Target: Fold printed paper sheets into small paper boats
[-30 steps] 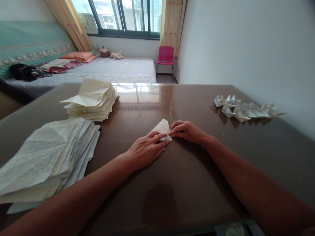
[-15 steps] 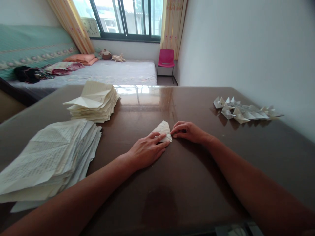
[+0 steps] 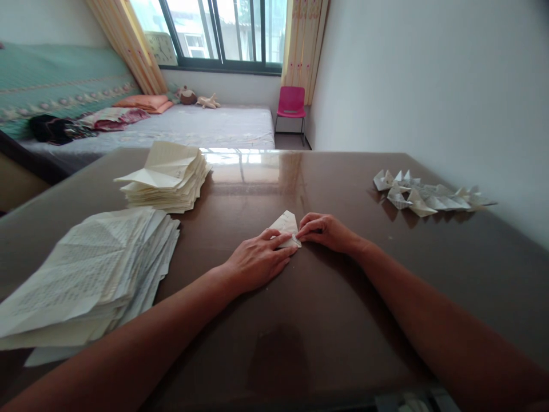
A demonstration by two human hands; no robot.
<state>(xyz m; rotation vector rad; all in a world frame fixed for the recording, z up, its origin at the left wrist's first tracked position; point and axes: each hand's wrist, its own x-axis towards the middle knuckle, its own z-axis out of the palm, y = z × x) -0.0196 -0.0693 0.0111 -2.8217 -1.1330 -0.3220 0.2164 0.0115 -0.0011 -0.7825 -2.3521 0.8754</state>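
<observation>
A small folded piece of paper (image 3: 286,221), pointed at the top, lies on the brown tabletop between my hands. My left hand (image 3: 259,260) rests over its lower left part, fingers stretched out and pressing it down, and hides some of it. At the paper's right corner, my right hand (image 3: 325,232) pinches a small flap between thumb and fingers. The fingertips of both hands are close together, and the exact fold beneath them is partly hidden.
Two stacks of creased paper stand on the left: a printed stack (image 3: 94,269) in front, a cream stack (image 3: 167,177) behind. Several folded paper pieces (image 3: 422,201) sit on the right of the table (image 3: 343,337). Beyond are a bed (image 3: 227,123) and a pink chair (image 3: 291,103).
My right fingertips have moved slightly left onto the paper's right corner, where a flap is now lifted. My left hand stays in place on the paper. The view has shifted slightly.
</observation>
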